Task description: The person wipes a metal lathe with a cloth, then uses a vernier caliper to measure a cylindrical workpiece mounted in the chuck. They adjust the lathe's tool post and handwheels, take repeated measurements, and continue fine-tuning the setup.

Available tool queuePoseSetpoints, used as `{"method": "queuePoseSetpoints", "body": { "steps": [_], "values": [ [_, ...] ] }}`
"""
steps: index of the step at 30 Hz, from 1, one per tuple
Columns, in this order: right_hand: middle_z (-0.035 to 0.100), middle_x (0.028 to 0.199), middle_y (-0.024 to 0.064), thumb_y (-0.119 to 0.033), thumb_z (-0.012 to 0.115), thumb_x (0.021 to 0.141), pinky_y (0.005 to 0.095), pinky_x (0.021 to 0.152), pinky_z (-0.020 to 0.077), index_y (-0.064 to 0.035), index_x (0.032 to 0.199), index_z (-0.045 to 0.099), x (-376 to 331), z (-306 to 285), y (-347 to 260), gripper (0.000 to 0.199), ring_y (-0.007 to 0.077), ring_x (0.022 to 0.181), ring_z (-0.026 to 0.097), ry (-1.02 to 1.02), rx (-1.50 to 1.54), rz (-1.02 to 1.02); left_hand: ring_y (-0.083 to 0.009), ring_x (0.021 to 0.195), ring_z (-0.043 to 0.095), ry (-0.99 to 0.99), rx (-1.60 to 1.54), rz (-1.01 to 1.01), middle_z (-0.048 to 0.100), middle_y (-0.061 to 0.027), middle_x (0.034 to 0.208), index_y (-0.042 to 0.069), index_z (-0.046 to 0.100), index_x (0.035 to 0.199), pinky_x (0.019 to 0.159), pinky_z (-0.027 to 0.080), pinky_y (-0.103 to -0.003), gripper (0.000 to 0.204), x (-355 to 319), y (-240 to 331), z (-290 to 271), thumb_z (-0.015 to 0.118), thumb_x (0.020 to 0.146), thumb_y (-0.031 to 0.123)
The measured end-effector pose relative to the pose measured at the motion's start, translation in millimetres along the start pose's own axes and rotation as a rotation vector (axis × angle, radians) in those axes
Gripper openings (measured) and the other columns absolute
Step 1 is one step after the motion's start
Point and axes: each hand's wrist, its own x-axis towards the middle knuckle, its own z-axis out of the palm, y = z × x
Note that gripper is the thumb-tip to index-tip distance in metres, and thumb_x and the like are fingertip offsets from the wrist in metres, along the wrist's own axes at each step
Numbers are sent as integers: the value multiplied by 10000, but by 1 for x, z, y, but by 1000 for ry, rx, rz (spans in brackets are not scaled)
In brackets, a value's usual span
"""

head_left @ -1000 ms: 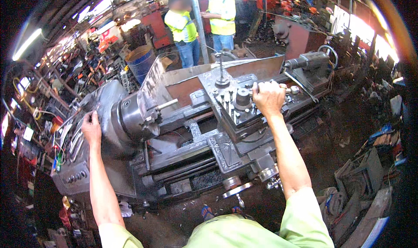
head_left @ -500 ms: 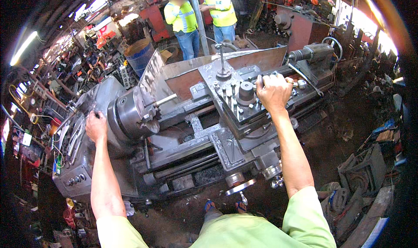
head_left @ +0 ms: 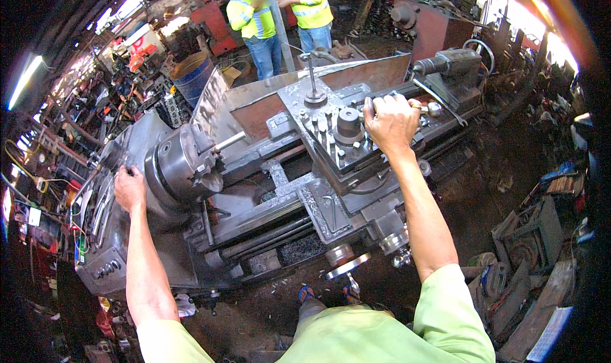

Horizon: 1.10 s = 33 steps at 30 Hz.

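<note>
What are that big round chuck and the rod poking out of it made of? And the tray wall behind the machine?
The chuck looks like bare steel, grey with a dull sheen and dark oily patches. The rod seems to be bright metal, probably steel, paler and cleaner than the chuck. The tray wall looks like sheet metal, grey at the edges with a brown, rusty-looking face, though that could be paint or grime.

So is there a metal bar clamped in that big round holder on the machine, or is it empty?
Loaded: a pale metal bar sticks out of the middle of the round holder, toward the right hand.

Daylight glares from the upper edges; fisheye rim bends, darkens, blurs.
</note>
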Motion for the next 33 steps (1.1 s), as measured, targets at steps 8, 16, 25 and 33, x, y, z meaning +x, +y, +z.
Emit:
{"method": "queuePoseSetpoints", "body": {
  "steps": [8,16,25,33],
  "values": [
    [610,635,39,-326,636,836,439,748,360,-142,596,622,-1,2,0,302,243,681,577,12,-18,-3,-363,948,661,20,-13,18,682,-150,1060,75,665,1073,794,528,-488,358,-1,0,0,571,892,369],
    [603,635,37,-334,636,836,424,756,371,-137,600,625,0,1,0,308,241,691,579,0,-16,-7,-375,911,669,55,-8,16,692,-162,1006,77,673,1048,769,532,-500,346,-1,1,-1,575,887,367],
    [579,645,46,-317,632,831,441,738,359,-136,612,606,1,-2,0,286,252,699,563,-15,10,-9,-376,885,672,105,-4,61,687,-174,1000,74,674,1034,747,538,-492,326,-3,-3,4,573,893,351],
    [576,636,37,-311,639,825,431,754,351,-136,598,595,2,-1,-1,290,236,703,562,18,23,0,-362,873,674,79,-11,18,689,-170,981,75,671,1049,741,538,-480,304,-3,3,-1,604,883,321]
  ]
}}
